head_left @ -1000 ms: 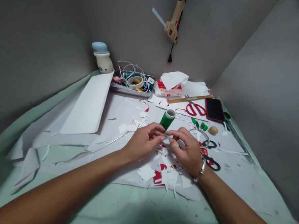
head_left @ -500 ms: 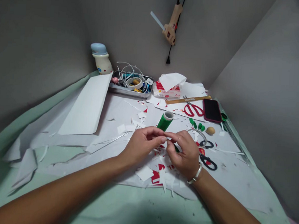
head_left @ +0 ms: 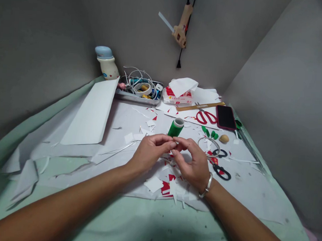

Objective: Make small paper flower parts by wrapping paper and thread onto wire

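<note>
My left hand [head_left: 151, 149] is closed in a pinch, thumb against forefinger, above the paper-strewn table. What it pinches is too small to make out. My right hand [head_left: 192, 160], with a silver bracelet at the wrist, meets it fingertip to fingertip. Its bent fingers close on the same spot, and whatever lies between them is hidden. Just behind the fingertips stands a spool of green thread [head_left: 175, 128], upright. White and red paper scraps [head_left: 170, 184] lie under the hands. To the right are a clear ring-shaped roll [head_left: 209, 147] and black-handled scissors [head_left: 221, 171].
Red-handled scissors [head_left: 206, 118], a wooden ruler [head_left: 200, 107], a phone [head_left: 226, 117] and small green leaf-shaped pieces [head_left: 208, 132] lie at the right. Behind are a metal tray [head_left: 137, 98], tissues [head_left: 177, 98] and a bottle [head_left: 107, 64]. A glue gun [head_left: 181, 27] hangs on the wall.
My right hand's thumb and fingers have shifted slightly against the left fingertips. A dark green bit seen beneath the right hand no longer shows. The whole view has shifted a little.
</note>
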`<action>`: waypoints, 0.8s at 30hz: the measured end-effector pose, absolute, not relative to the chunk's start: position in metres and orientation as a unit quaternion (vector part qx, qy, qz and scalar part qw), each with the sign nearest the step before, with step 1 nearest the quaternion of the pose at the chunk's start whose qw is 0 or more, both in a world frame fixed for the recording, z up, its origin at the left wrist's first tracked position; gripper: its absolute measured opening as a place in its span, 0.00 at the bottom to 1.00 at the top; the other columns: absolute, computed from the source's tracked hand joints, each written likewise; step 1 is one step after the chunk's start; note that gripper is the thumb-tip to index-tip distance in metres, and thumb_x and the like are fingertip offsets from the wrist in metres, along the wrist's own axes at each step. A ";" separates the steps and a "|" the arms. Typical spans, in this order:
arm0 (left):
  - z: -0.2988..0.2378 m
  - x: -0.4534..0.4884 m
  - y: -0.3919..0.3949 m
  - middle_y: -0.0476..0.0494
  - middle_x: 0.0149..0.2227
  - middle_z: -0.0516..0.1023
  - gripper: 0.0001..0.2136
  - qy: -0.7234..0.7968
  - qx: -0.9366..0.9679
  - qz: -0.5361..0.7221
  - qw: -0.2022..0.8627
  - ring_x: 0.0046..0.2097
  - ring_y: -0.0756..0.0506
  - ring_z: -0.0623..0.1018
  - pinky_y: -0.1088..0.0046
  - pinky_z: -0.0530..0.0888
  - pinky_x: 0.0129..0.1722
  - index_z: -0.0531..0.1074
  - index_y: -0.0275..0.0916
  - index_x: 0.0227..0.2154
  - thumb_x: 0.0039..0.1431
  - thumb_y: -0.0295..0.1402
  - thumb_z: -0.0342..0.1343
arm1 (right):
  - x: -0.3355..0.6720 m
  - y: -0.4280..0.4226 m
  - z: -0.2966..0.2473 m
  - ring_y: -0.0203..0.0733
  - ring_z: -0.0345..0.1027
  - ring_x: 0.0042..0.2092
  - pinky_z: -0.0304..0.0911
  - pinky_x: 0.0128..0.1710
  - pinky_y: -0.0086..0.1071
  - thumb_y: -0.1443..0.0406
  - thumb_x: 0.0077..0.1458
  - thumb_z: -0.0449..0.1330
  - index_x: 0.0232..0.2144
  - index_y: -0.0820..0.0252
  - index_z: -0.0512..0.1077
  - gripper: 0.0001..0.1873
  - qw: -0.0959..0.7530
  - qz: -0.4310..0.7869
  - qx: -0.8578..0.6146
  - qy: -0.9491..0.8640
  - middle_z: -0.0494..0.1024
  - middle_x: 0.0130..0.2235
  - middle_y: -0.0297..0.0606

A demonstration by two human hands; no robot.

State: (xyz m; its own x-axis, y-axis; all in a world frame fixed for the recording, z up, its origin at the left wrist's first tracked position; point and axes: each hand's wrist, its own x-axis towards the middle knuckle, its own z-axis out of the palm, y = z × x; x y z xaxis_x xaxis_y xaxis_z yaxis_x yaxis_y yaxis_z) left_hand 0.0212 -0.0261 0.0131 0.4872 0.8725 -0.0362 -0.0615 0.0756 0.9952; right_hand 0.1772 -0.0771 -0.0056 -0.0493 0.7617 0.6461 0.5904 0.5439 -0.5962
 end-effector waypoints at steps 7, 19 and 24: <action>0.007 0.016 -0.019 0.43 0.34 0.80 0.05 0.346 0.587 0.339 0.649 0.34 0.49 0.76 0.70 0.72 0.39 0.77 0.37 0.31 0.56 0.33 0.60 | 0.190 -0.062 -0.016 0.39 0.69 0.40 0.65 0.43 0.35 0.72 0.61 0.50 0.54 0.52 0.71 0.21 0.463 0.204 -0.485 -0.714 0.74 0.38 0.36; 0.007 0.015 -0.023 0.43 0.32 0.80 0.05 0.341 0.626 0.295 0.636 0.34 0.49 0.75 0.70 0.72 0.37 0.79 0.38 0.32 0.54 0.33 0.61 | 0.194 -0.046 -0.023 0.42 0.70 0.43 0.66 0.45 0.35 0.70 0.59 0.56 0.53 0.54 0.72 0.20 0.394 0.145 -0.482 -0.769 0.76 0.42 0.40; 0.006 0.013 -0.022 0.44 0.32 0.80 0.05 0.340 0.622 0.298 0.639 0.34 0.49 0.75 0.70 0.72 0.38 0.78 0.38 0.32 0.54 0.33 0.61 | 0.196 -0.041 -0.023 0.41 0.71 0.39 0.66 0.41 0.33 0.69 0.60 0.56 0.41 0.54 0.78 0.11 0.340 0.143 -0.492 -0.788 0.77 0.37 0.38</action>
State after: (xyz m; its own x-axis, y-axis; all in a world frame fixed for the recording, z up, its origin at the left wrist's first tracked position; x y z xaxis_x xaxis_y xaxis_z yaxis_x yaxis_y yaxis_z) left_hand 0.0125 -0.0220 0.0059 0.5908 0.8043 -0.0632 0.0417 0.0478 0.9980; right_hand 0.1955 -0.0407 -0.0228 -0.2835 0.8735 0.3958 0.6792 0.4742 -0.5602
